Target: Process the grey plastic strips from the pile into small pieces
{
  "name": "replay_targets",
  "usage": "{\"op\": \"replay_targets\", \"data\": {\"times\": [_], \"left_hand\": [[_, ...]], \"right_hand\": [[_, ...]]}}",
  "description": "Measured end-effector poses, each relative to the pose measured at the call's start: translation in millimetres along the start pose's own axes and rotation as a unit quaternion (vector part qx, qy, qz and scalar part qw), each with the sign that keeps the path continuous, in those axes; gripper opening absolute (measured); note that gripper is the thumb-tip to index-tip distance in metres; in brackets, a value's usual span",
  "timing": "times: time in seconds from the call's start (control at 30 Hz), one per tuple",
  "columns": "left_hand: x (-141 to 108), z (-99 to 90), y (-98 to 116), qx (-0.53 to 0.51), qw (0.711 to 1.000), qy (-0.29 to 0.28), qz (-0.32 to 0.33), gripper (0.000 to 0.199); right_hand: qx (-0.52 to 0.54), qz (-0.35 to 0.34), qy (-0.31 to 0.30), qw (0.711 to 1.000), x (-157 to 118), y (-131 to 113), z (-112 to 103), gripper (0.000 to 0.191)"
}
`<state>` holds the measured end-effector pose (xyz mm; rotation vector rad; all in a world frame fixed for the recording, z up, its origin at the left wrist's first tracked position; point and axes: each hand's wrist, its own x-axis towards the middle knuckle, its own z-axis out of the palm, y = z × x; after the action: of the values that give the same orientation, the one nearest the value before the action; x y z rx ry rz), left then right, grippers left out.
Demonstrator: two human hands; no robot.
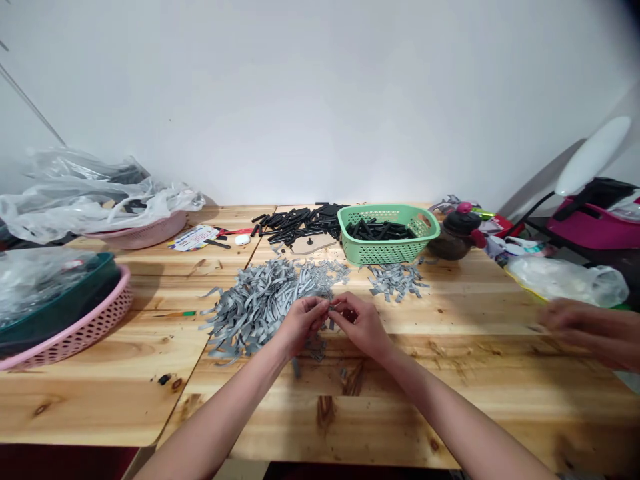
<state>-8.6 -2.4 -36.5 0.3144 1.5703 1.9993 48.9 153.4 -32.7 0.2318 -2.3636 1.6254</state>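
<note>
My left hand [303,321] and my right hand [361,325] meet fingertip to fingertip above the middle of the wooden table. Both are closed in a pinch on a small grey strip [331,325], mostly hidden by the fingers. A large loose heap of grey strips [255,303] lies just beyond and to the left of my left hand. Past my right hand is a smaller pile of cut grey strips [397,280].
A green basket [390,252] of black tubes stands at the back, with more black tubes [300,223] heaped beside it. Pink basket [100,327] at left. A dark round pot [453,237] sits right of the green basket. Another person's hand [590,327] reaches in at right.
</note>
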Motion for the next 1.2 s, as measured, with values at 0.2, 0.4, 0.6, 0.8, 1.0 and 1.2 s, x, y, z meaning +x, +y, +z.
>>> {"op": "replay_targets", "data": {"times": [0.2,0.4,0.6,0.8,1.0,1.2], "left_hand": [[1.2,-0.8,-0.6,0.001,1.000,0.001,0.000,0.040],[1.3,0.5,0.2,-0.012,1.000,-0.004,0.009,0.035],[-0.9,1.8,1.3,-0.012,1.000,-0.002,0.003,0.034],[-0.3,3.4,2.5,-0.037,0.999,0.013,-0.012,0.039],[-0.4,5.3,3.4,-0.065,0.997,0.022,-0.028,0.040],[-2.4,5.9,6.7,-0.087,0.995,0.029,-0.041,0.043]], "right_hand": [[0.016,-0.010,0.008,1.000,0.6,2.7,-0.3,0.014],[0.021,-0.018,0.020,0.999,1.9,3.3,-0.9,0.012],[0.058,-0.012,0.027,0.998,3.4,4.8,-1.7,0.015],[0.127,0.028,0.034,0.991,5.4,7.7,0.0,0.019],[0.194,0.034,0.028,0.980,8.5,5.5,1.7,0.015],[0.212,0.039,0.035,0.976,9.6,2.9,1.5,0.014]]}}
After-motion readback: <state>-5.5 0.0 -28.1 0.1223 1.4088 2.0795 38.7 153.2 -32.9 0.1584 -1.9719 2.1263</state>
